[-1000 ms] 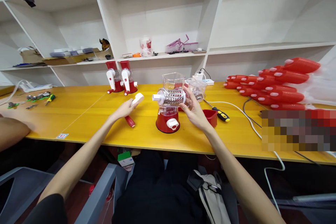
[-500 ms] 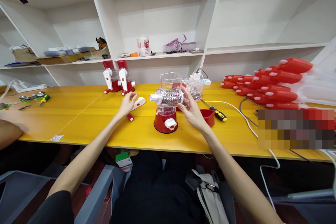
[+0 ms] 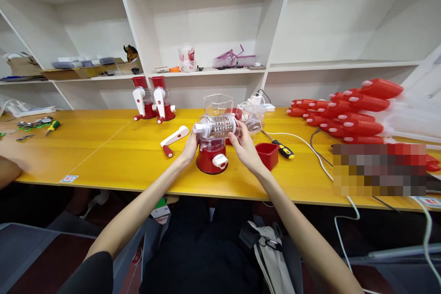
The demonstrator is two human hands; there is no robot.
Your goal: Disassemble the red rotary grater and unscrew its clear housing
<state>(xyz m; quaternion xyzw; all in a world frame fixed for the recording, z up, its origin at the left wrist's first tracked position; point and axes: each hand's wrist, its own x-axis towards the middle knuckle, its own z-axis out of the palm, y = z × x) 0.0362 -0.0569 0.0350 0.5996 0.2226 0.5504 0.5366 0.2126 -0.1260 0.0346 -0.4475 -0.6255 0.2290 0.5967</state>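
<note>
A rotary grater (image 3: 211,161) stands upright on the table, with a red base, a clear housing and a perforated metal drum (image 3: 222,126) lying sideways inside. My right hand (image 3: 246,149) is closed on the right end of the clear housing, thumb in front. Against the left side, below the white shaft end, my left hand (image 3: 190,148) grips the grater; its fingertips are partly hidden behind it. Left of that hand lies a loose white crank handle (image 3: 175,134) with a red knob. A white knob (image 3: 220,161) sits on the front of the base.
Two assembled graters (image 3: 161,101) stand at the back left. To the right are a red tray (image 3: 268,155), a screwdriver (image 3: 283,149), clear plastic parts (image 3: 253,115), a white cable (image 3: 310,147) and a pile of red parts (image 3: 358,105). Small tools (image 3: 37,124) lie far left.
My left hand has left the crank handle and moved right to the grater's left side. The crank handle stays on the table. My right hand keeps its hold on the right end.
</note>
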